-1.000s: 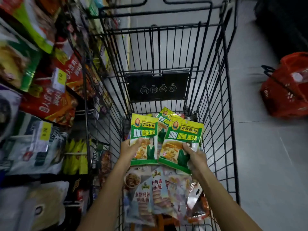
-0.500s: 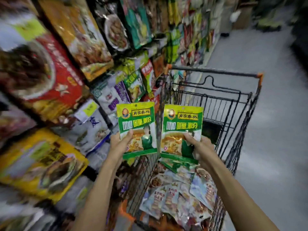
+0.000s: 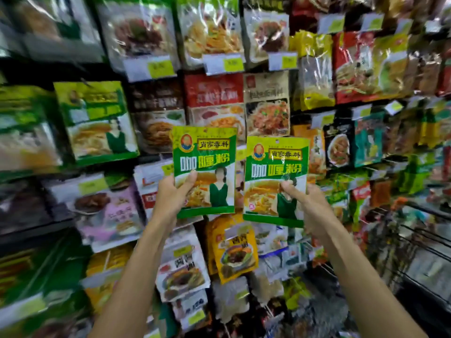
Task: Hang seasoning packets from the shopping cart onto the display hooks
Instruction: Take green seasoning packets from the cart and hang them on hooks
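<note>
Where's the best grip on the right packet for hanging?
The right packet is flat and upright, with its hang hole at top centre. Grip the lower half from below, as the right hand does: that leaves the hole free for hanging.

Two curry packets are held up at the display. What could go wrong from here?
The left grip holds the left packet and the right grip the right packet, both low, so no hand is free to help; threading the hang hole may fumble. The matching packets hang further left, so mis-hanging here is possible.
</note>
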`<state>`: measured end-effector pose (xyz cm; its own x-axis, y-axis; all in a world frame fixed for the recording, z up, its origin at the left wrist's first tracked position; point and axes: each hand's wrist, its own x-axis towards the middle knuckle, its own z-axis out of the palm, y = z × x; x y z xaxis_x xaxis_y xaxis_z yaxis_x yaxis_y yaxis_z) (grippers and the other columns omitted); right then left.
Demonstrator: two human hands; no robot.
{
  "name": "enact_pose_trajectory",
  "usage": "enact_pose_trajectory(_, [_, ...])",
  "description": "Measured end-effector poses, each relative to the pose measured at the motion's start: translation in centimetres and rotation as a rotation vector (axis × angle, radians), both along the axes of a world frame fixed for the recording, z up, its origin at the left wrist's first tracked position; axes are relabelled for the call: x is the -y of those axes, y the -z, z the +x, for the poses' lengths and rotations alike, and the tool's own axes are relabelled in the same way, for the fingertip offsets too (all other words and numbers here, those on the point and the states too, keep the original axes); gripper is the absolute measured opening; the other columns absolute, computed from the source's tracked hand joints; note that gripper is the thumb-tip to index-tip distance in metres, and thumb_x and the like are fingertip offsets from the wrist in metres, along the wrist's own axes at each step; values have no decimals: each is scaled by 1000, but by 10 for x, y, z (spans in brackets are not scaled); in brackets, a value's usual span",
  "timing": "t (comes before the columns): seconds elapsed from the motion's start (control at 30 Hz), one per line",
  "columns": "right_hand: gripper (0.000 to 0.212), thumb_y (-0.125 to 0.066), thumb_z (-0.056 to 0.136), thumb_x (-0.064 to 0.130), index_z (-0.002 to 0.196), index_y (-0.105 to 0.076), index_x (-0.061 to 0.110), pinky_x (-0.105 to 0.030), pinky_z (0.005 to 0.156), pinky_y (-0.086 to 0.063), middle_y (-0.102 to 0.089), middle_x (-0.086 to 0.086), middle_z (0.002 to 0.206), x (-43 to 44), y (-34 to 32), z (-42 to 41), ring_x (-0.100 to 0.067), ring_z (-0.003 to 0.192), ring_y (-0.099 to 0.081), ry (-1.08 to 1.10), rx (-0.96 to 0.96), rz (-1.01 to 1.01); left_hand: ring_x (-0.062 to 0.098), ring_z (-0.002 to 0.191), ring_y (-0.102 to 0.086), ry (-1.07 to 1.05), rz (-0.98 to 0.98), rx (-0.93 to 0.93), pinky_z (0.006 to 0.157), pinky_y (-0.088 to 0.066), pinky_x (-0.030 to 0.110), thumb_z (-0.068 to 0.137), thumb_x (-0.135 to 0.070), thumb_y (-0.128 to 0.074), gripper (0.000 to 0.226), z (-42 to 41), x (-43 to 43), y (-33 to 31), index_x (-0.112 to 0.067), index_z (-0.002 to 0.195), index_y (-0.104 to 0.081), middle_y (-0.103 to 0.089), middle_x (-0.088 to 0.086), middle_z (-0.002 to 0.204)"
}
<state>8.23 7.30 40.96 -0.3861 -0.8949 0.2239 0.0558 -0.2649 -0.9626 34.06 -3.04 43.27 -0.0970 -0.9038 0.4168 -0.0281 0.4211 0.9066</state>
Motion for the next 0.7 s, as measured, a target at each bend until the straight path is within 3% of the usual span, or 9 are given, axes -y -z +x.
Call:
enact_pose_trajectory(0.03, [21, -69, 81, 33, 94, -68, 16, -12, 59, -42, -73, 16, 77, 11, -12, 16, 10, 78, -64, -35, -26, -22, 27, 90, -68, -38, -33, -16, 73, -55, 44, 83, -46, -65, 18, 21, -2, -12, -31, 91, -68, -74, -8, 86])
enact_pose_trajectory(0.07, [26, -70, 80, 35, 98, -67, 16, -21, 76, -50, -72, 12, 83, 23, -23, 33, 5, 88, -63, -63, -42, -45, 26, 91, -68, -82, -55, -21, 69, -55, 40, 83, -47, -65, 24, 42, -4, -24, -28, 97, -67, -74, -8, 90])
enact_pose_trajectory(0.1, [34, -71, 79, 37, 105, -66, 16, -27, 95, -41, -70, 9, 94, 34, -33, 51, 0, 97, -61, -96, -52, -73, 27, 96, -67, -118, -70, -26, 71, -56, 41, 82, -50, -65, 36, 62, -8, -35, -24, 107, -65, -73, -3, 100])
enact_pose_trajectory(0.2, [54, -71, 79, 43, 118, -61, 7, -44, 104, -41, -64, -10, 120, 65, -64, 104, -19, 115, -57, -209, -94, -142, 34, 101, -64, -199, -116, -94, 86, -50, 61, 79, -52, -67, 48, 123, -19, -66, -18, 111, -62, -68, 11, 111])
enact_pose_trajectory(0.27, [49, -70, 81, 44, 116, -62, 11, -37, 98, -44, -67, -1, 114, 85, -80, 138, -8, 107, -60, -279, -133, -160, 35, 96, -63, -269, -160, -119, 86, -46, 68, 81, -46, -68, 29, 159, -25, -82, -21, 96, -65, -68, 14, 101])
enact_pose_trajectory(0.4, [7, -69, 86, 30, 87, -67, 24, -4, 57, -45, -71, 24, 75, 117, -108, 200, 18, 70, -61, -412, -116, -217, 28, 92, -67, -398, -226, -158, 87, -49, 59, 86, -36, -66, 11, 217, -28, -106, -27, 91, -67, -74, 1, 91])
enact_pose_trajectory(0.47, [11, -70, 86, 30, 79, -67, 21, -15, 71, -48, -73, 17, 80, 129, -118, 224, 8, 82, -65, -458, -120, -225, 21, 83, -69, -435, -251, -163, 83, -53, 48, 87, -35, -65, 12, 240, -25, -113, -24, 93, -66, -74, -5, 82])
enact_pose_trajectory(0.57, [32, -70, 84, 36, 98, -64, 7, -41, 100, -44, -67, -4, 109, 146, -130, 250, -18, 111, -59, -457, -109, -203, 11, 70, -69, -459, -287, -180, 69, -58, 32, 88, -30, -65, 19, 266, -17, -121, -16, 100, -65, -73, -8, 74])
enact_pose_trajectory(0.7, [31, -67, 88, 30, 95, -65, 0, -40, 93, -49, -70, -10, 101, 165, -142, 272, -26, 102, -64, -461, -115, -190, 6, 62, -68, -482, -282, -222, 54, -55, 22, 88, -26, -65, 9, 283, -6, -131, -21, 88, -58, -72, -9, 66])
